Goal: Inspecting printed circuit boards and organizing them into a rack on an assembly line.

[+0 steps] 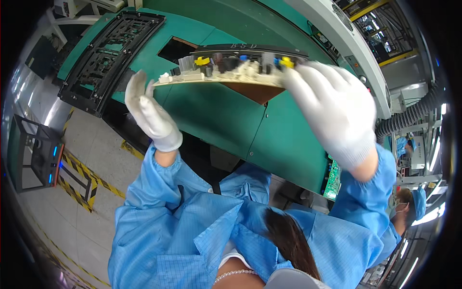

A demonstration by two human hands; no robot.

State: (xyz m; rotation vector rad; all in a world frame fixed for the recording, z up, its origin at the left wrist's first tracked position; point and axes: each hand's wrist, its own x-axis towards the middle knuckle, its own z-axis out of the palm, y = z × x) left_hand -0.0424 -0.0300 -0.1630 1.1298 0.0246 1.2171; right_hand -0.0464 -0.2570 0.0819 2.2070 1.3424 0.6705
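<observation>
A circuit board (219, 77) is up above the green bench, seen nearly edge-on. White, black, blue and yellow parts crowd its upper side. My right hand (337, 103), in a white glove and slightly blurred, is closed on the board's right end; its thumb is hidden. At the left end, my left hand (153, 115), also gloved in white, has its fingers stretched upward beside the board's corner. Whether those fingertips touch the corner I cannot tell. Behind the board lies a black frame (250, 47), mostly covered by the board's parts.
The green bench (207, 118) has a dark cut-out (177, 49). A black slotted fixture (113, 55) lies at the left. A green circuit board (333, 180) sits by my right elbow. A pale machine housing (332, 29) and ribbed hose (409, 113) border the right; another person (409, 207) is farther right.
</observation>
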